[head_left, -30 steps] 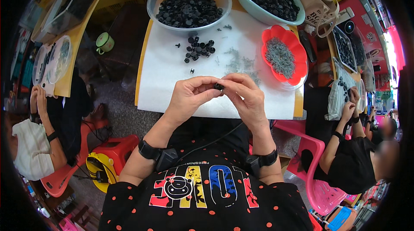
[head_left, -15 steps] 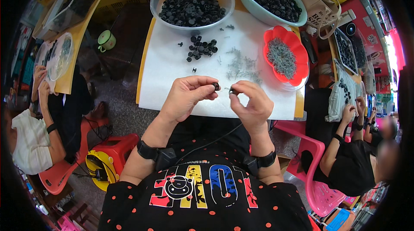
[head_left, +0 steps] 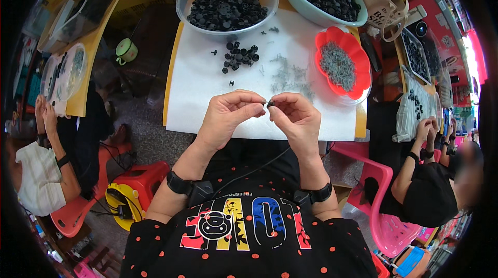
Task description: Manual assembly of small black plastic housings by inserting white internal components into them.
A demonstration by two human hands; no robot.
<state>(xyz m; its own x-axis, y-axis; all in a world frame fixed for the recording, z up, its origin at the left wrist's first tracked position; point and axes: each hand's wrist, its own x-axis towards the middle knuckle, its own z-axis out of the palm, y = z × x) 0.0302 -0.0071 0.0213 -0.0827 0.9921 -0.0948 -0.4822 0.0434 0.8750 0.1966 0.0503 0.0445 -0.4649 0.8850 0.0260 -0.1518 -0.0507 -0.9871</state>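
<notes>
Left hand (head_left: 228, 117) and right hand (head_left: 296, 120) meeting at the near edge of the white worktop (head_left: 199, 83), fingers of both pinching one small black part (head_left: 270, 103), loose black parts (head_left: 239, 55) and clear bowl (head_left: 226, 3) farther off, red dish (head_left: 340, 63) right.

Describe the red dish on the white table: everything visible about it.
The red dish is a shallow, scalloped, roughly oval tray that looks like glossy plastic. It lies flat on the right part of the white tabletop, its right rim near the table's edge. A heap of small grey parts fills its middle. A pale green bowl of black pieces sits just above it. Neither hand touches it.
</notes>
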